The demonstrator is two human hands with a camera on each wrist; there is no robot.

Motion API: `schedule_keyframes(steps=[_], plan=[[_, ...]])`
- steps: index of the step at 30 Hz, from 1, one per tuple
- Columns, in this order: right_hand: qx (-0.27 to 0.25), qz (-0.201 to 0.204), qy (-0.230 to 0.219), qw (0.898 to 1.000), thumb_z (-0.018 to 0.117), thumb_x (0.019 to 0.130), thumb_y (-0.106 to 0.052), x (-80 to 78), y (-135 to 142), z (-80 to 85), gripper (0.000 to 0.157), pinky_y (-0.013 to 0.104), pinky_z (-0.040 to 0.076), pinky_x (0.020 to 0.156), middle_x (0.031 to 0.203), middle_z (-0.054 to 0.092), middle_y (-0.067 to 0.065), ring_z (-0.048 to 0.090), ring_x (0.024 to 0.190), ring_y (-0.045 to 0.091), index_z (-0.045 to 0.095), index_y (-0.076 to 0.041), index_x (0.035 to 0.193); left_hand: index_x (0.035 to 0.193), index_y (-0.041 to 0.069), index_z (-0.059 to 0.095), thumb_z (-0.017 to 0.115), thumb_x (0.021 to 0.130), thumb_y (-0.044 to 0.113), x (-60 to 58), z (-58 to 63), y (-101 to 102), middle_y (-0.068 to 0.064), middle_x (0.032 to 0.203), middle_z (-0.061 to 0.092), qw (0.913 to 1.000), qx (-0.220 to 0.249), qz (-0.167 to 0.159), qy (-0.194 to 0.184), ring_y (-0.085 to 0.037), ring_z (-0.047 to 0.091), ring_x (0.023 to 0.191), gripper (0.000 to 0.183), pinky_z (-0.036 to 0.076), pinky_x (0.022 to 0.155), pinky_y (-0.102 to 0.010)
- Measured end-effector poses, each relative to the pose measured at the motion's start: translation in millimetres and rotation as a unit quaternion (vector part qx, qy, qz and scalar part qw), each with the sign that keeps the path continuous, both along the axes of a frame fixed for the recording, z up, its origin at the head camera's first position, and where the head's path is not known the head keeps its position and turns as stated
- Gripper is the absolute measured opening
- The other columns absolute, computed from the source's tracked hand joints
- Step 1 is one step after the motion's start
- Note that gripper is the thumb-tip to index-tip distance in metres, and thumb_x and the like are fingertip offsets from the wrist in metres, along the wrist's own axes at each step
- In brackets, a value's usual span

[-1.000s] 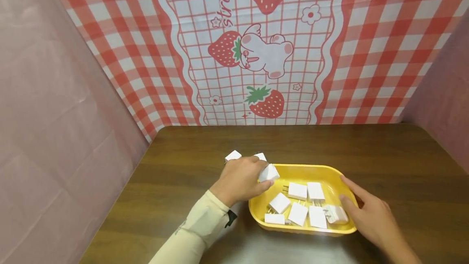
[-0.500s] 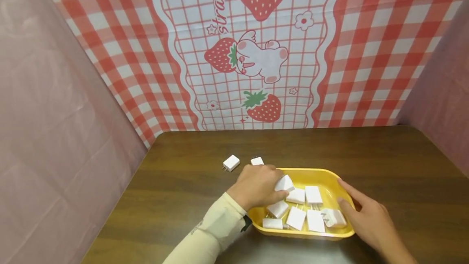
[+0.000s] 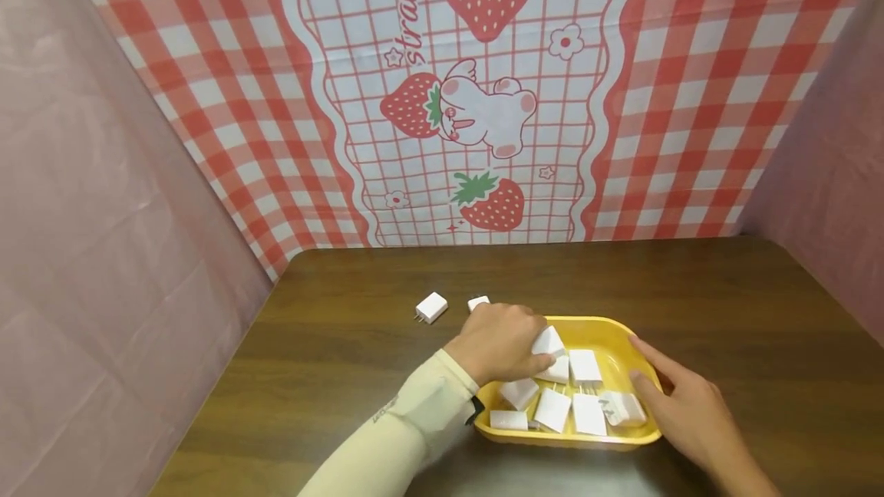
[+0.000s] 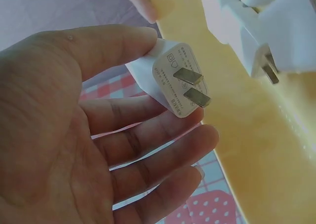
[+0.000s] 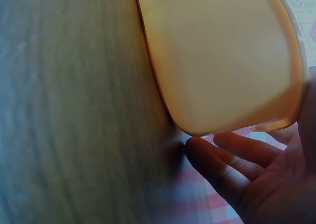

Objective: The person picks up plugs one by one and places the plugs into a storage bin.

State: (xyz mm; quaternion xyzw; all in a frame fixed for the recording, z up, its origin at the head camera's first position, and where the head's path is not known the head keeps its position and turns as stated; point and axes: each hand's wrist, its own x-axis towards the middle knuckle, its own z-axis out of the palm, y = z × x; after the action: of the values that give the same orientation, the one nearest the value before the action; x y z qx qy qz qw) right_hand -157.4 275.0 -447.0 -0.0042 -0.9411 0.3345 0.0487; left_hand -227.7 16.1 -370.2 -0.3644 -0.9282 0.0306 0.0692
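My left hand pinches a white plug-in charger between thumb and fingers, over the left part of a yellow plastic tray. In the left wrist view the held charger shows two flat metal prongs and small print, with the thumb on one side and fingertips on the other. Several white chargers lie in the tray, some with prongs showing. At the tray's right end my right hand grips the rim. Its fingers reach along the outside of the wall in the right wrist view.
Two more white chargers lie on the brown wooden table beyond the left hand: one charger in full view, another charger partly hidden by the hand. A red-checked strawberry cloth hangs behind the table, with pink cloth at both sides.
The left hand has moved right with its charger, from the tray's left rim to over the chargers inside. The right hand has kept its grip on the tray. The head view has shifted slightly.
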Motion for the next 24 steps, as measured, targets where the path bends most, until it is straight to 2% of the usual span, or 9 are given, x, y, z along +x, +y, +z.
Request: schedule_keyframes(steps=[7,14,24], plan=[[-0.004,0.002,-0.003,1.000,0.055,0.102,-0.041,0.0,0,0.1,0.057,0.068,0.040,0.089,0.139,0.050,0.031,0.049,0.122,0.056,0.047,-0.013,0.150,0.093,0.025,0.072,0.066,0.089,0.055,-6.7,2.4,11,0.011,0.079,0.065,0.9997,-0.024,-0.003,0.006,-0.010,0.057,0.063,0.032,0.042,0.049,-0.032],[-0.007,0.002,0.018,1.000,0.058,0.101,-0.037,0.8,0,0.0,0.055,0.065,0.042,0.086,0.135,0.053,0.032,0.053,0.118,0.054,0.049,-0.012,0.149,0.082,0.028,0.067,0.066,0.088,0.056,-9.5,-0.1,31,0.013,0.071,0.060,0.9989,-0.041,-0.016,0.014,-0.009,0.054,0.059,0.029,0.042,0.050,-0.032],[-0.007,0.004,0.034,0.999,0.059,0.100,-0.036,1.2,-2,-3.1,0.053,0.063,0.044,0.084,0.132,0.056,0.032,0.057,0.114,0.050,0.051,-0.013,0.148,0.085,0.030,0.067,0.064,0.088,0.060,-7.3,-5.7,50,0.013,0.071,0.060,0.9969,-0.079,-0.006,0.008,-0.009,0.053,0.057,0.030,0.041,0.050,-0.031]])
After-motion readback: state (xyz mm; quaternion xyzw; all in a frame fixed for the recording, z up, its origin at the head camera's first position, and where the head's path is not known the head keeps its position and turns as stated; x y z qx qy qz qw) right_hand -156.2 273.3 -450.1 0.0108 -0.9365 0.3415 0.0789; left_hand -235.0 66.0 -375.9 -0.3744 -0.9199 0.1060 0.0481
